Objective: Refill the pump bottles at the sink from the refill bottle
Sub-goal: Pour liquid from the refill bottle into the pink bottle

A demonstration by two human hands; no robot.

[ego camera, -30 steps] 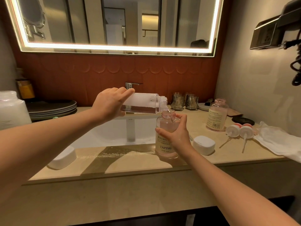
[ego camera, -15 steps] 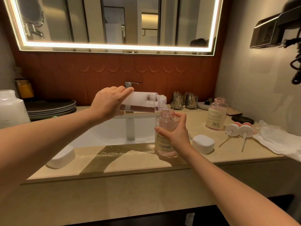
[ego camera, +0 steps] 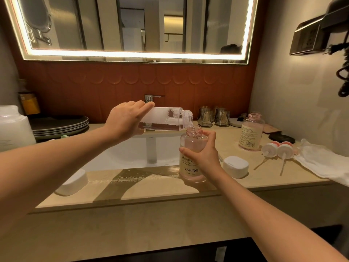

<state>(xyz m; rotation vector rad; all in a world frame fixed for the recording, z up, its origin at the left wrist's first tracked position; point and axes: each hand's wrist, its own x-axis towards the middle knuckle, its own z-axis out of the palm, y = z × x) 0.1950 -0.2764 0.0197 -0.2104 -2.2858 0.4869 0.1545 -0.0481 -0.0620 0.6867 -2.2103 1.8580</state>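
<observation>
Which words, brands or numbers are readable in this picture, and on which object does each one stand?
"YAPING": label of the front bottle.
Characters above it and the small line below: too blurred.
Label and barcode on the back bottle: too small.
Mark on the faucet: too small.

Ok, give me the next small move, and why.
Probably tilt the refill bottle in the left hand slightly steeper: it lies almost level, liquid pooled along its lower side, mouth over the open YAPING bottle the right hand grips.
</observation>
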